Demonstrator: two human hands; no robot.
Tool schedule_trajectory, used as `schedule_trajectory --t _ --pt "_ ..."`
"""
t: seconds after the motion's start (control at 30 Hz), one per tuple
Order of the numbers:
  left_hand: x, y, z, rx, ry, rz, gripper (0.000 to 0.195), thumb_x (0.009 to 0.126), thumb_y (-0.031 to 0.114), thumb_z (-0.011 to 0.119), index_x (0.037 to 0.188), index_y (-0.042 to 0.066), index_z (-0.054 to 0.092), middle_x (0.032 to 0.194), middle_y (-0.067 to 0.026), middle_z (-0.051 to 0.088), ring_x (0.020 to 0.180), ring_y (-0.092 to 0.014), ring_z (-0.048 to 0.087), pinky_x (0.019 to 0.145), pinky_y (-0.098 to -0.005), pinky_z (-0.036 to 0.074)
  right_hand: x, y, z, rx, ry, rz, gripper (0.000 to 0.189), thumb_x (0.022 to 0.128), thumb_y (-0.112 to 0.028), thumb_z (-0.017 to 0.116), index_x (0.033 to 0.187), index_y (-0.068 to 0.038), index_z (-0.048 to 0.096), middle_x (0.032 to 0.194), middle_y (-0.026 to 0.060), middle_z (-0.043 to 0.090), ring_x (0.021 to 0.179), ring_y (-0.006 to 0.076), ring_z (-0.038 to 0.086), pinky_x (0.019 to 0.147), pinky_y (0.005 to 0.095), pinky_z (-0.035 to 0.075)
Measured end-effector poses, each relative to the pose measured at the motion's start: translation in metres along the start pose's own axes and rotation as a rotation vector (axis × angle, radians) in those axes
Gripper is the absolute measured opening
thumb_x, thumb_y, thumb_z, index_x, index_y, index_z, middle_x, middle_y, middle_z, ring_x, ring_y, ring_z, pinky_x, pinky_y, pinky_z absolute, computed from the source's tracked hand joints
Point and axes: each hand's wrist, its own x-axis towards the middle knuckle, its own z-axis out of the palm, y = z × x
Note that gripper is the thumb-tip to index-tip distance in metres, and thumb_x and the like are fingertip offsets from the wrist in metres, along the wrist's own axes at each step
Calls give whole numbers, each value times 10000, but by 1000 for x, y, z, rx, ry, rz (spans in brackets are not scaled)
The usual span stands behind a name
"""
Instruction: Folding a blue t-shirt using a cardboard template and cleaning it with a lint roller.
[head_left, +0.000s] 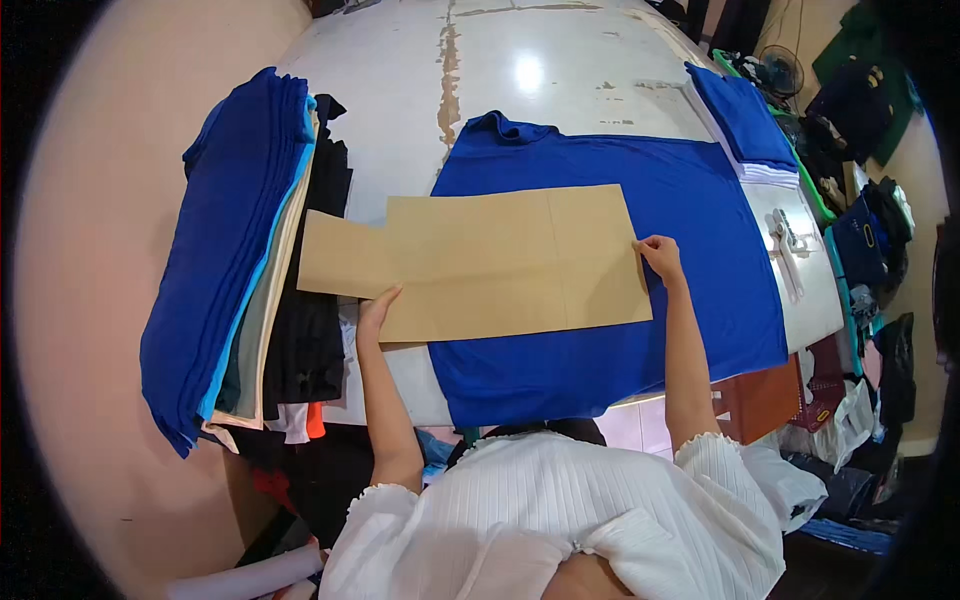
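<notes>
Both my hands hold a flat brown cardboard template (510, 262) with a narrower tab at its left end. My left hand (379, 309) grips its lower edge near the tab, thumb on top and fingers hidden beneath. At the right edge, my right hand (661, 256) pinches the board between thumb and fingers. Under and around the template, a blue knit shirt (705, 315) lies spread on the white table (390, 382), its collar towards the far left. The board's left part reaches past the shirt.
A tall stack of folded blue garments (225, 247) with black clothes (307, 337) beside it stands at the left. Folded blue and white fabric (742, 120) lies at the far right, near a white-handled tool (787, 259). A brown plastic stool (757, 405) stands below the table's right edge.
</notes>
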Motion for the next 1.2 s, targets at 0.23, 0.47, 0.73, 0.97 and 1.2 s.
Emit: schedule_trajectory --t 0.23,0.47,0.73,0.97,1.2 --pt "7 -8 -7 -4 -9 66 390 697 149 723 1013 -35 588 1017 -91 590 892 -169 566 792 -268 452 -1 -4 5 -8 23 4 259 690 -278 679 739 -24 658 656 79 631 586 144 584 548 282 446" --pt "11 -12 -2 -15 -20 81 366 715 128 705 1008 -55 583 1030 -94 585 908 -156 551 813 -263 433 0 0 7 -78 61 -10 277 701 -321 650 742 -48 660 665 89 633 605 197 608 565 312 464" --pt "13 -15 -1 64 -2 175 403 724 162 703 1044 -39 563 1040 -88 578 922 -170 552 795 -267 441 2 -3 10 -119 71 49 303 709 -357 618 754 -60 660 704 92 639 669 236 617 614 338 469" --pt "18 -12 -3 71 -11 50 448 715 181 714 1072 -37 554 1063 -91 572 929 -173 556 797 -275 449 9 -3 12 -195 37 119 276 730 -344 629 787 -75 653 711 48 629 671 167 594 611 302 444" --pt "8 -7 2 -4 -26 36 445 711 159 714 1075 -35 547 1062 -91 569 938 -173 549 808 -272 442 9 3 10 -176 16 95 293 710 -370 616 786 -90 659 754 80 646 726 231 618 663 337 467"
